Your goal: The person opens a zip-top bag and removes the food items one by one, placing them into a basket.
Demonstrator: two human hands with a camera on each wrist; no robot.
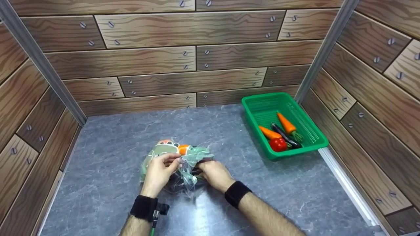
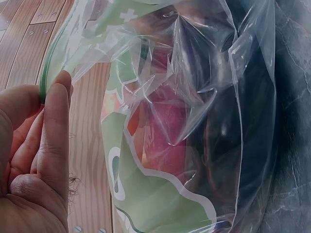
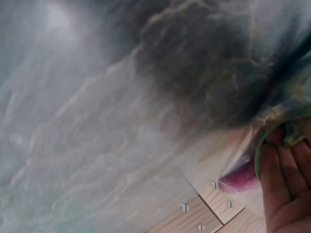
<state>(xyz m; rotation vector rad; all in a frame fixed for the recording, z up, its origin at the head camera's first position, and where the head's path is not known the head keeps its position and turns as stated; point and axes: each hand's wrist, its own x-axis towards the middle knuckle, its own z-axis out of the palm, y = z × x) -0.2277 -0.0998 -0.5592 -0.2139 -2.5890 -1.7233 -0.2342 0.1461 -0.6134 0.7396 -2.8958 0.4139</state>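
Note:
A clear zip bag (image 1: 154, 152) with a green cartoon print lies on the table below both hands. My left hand (image 1: 158, 173) pinches the green zip edge of its mouth between thumb and fingers. At the right side of the opening, my right hand (image 1: 215, 175) reaches in with curled fingers and holds a dark purple eggplant (image 1: 197, 171), its green stem (image 3: 292, 135) near the fingers in the right wrist view. Inside, through the plastic, the left wrist view shows a magenta shape (image 2: 165, 128) and something dark. Orange (image 1: 183, 149) also shows at the bag's far side.
A green plastic basket (image 1: 254, 127) stands at the back right, near the wall. It holds two carrots (image 1: 286, 123), a dark eggplant (image 1: 285, 136) and a red pepper (image 1: 278, 144). Wood-patterned walls (image 1: 197, 29) enclose the grey marbled table (image 1: 108, 141) on three sides.

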